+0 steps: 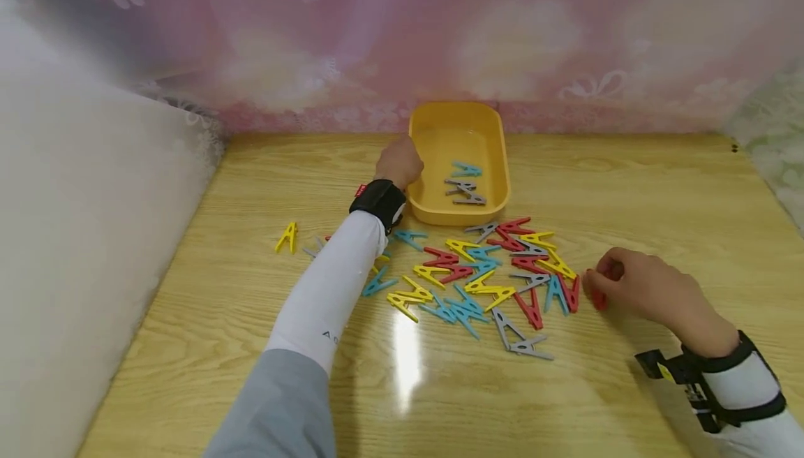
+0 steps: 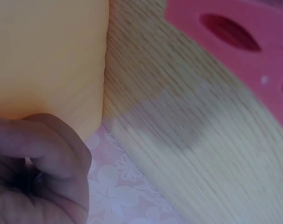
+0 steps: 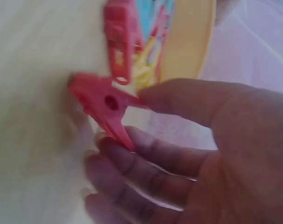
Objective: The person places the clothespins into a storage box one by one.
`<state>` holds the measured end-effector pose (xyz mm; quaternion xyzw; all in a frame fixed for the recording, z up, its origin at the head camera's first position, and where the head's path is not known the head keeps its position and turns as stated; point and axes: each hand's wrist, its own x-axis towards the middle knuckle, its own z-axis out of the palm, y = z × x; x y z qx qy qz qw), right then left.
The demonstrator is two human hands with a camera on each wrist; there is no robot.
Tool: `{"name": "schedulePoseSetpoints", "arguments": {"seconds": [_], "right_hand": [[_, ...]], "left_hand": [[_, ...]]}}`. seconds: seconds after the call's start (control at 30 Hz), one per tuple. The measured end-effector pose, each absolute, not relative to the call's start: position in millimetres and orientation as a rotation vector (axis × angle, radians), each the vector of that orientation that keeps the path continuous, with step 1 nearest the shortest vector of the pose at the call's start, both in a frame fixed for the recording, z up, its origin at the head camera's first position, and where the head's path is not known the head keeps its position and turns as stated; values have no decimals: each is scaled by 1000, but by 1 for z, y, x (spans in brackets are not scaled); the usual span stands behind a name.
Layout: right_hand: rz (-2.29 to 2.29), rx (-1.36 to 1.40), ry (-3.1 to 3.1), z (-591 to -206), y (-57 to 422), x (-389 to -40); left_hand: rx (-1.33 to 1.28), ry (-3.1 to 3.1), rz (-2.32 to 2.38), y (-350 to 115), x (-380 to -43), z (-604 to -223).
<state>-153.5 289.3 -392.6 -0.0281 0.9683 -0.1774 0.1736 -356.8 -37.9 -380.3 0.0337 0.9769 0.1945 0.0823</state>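
Right-hand grip (image 1: 650, 297) pinches a red clothespin (image 3: 94, 95) right of the scatter; left-hand grip (image 1: 400, 163) curls at the yellow tray (image 1: 458, 218), its hold unclear. Three clothespins (image 1: 470, 197) lie inside; most remain on the desk (image 1: 597, 186).

The head camera looks down from above; close wrist views share the tub (image 1: 458, 217).

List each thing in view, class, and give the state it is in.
Tray: upright, uncovered, sparsely filled.
Tray clips: lying loose inside.
Table clips: loose, scattered, some overlapping.
Red clip: held, legs apart.
Right hand: pinching the red clip.
Left hand: curled at the tray's left side; grip unclear.
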Motion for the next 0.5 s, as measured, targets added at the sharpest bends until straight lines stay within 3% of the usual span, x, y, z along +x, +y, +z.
{"name": "schedulePoseSetpoints", "arguments": {"seconds": [0.2, 0.5], "right_hand": [[-548, -163, 2886, -362, 278, -179], [-513, -484, 3103, -323, 220, -239]], "left_hand": [[83, 2925, 566, -31, -357, -383], [90, 2938, 533, -19, -355, -386]]}}
